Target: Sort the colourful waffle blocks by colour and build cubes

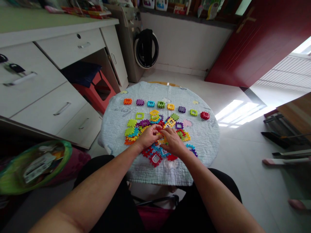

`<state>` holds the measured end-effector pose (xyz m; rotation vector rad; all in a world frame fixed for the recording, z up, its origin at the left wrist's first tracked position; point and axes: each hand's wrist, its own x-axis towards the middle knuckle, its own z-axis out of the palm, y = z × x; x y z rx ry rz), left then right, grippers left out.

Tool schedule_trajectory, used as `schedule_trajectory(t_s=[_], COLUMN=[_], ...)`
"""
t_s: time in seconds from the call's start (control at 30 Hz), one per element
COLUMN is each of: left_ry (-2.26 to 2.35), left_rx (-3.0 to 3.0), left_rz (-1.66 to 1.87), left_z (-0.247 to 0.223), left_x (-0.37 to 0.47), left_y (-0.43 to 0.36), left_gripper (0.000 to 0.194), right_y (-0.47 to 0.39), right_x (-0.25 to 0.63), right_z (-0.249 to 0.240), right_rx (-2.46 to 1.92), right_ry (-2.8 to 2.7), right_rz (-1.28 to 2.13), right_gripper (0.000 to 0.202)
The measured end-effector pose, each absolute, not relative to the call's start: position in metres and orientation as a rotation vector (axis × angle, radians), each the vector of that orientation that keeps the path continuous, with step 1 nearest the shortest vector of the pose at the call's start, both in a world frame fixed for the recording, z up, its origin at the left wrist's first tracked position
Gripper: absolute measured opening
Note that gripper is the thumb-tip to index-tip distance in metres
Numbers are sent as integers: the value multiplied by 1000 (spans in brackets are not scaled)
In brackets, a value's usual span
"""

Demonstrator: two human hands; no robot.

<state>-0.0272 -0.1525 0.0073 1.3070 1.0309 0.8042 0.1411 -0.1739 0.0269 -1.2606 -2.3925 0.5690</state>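
My left hand [148, 137] and my right hand [172, 140] meet over a heap of coloured plastic pieces, fingers closed together. What is between the fingertips is too small and hidden to name. Around them lie a red piece with a white window [155, 158], green pieces [132, 123] at the left, a yellow windowed piece [169, 122] and a purple frame [179, 125]. Behind the heap stands a spaced row of pieces, from an orange one [127, 101] at the left to a red one [205, 115] at the right.
A pale blue cloth [114, 129] covers the round table. To the left are white drawers [58, 106], a red stool [103, 94] and a bin with a green liner [65, 155]. A washing machine [130, 38] with its door ajar stands behind, and a red door [255, 42] at the right.
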Motion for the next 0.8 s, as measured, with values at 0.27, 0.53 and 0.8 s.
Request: schedule_trajectory(t_s=[0.27, 0.53, 0.8], left_ry=[1160, 1207, 1196], left_rx=[1278, 1276, 1347], left_rz=[979, 1066, 1036], left_z=[19, 17, 19], left_x=[-35, -43, -43], left_y=[-146, -140, -141], left_gripper=[38, 34, 31], right_y=[-142, -141, -145], right_x=[204, 201, 186], right_z=[36, 23, 23], right_rx=[-1658, -1628, -1688], right_ry=[-2194, -2540, -2669], right_rz=[360, 458, 412], right_gripper=[51, 53, 49])
